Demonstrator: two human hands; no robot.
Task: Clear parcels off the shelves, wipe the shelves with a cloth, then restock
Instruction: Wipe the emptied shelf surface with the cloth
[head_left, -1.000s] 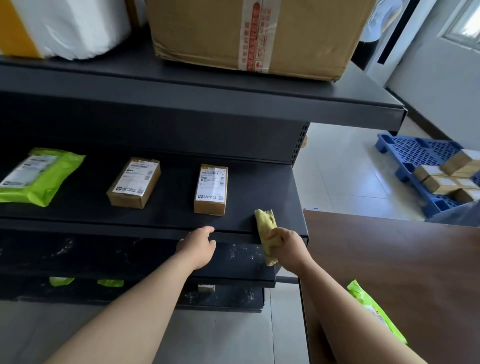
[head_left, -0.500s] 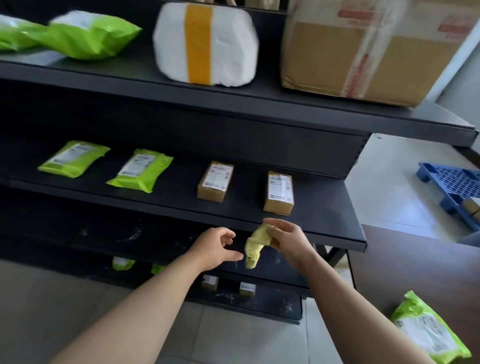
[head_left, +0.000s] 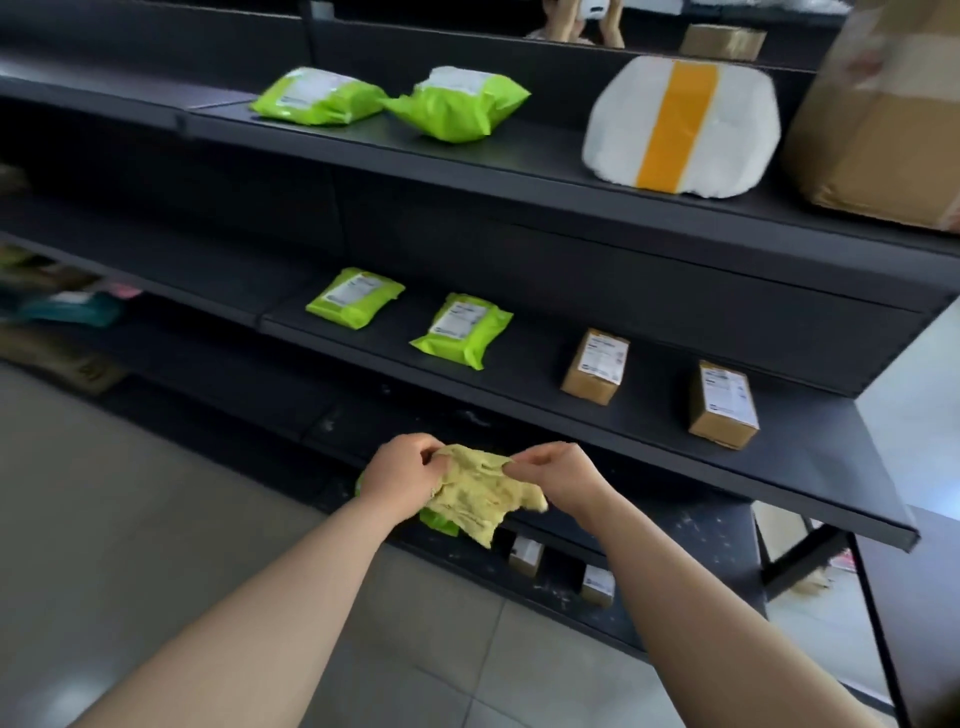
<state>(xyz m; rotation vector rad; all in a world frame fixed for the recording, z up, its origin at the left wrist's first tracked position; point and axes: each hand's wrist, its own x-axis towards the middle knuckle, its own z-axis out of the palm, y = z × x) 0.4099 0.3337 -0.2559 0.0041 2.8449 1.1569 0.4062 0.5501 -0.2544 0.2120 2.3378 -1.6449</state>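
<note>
A crumpled yellow cloth hangs between my left hand and my right hand; both pinch its upper edge, in front of the dusty lower shelf. The middle shelf carries two green mailer bags and two small brown boxes. On the top shelf lie two more green bags, a white parcel with a yellow band and a large cardboard box.
Two small boxes and a green bag, partly hidden by the cloth, sit on the bottom shelf. More parcels are blurred at far left. A person shows beyond the shelving. Grey tiled floor lies below.
The view has swung left and back. My left hand has come off the shelf edge and taken hold of the cloth, which is now spread between both hands.
</note>
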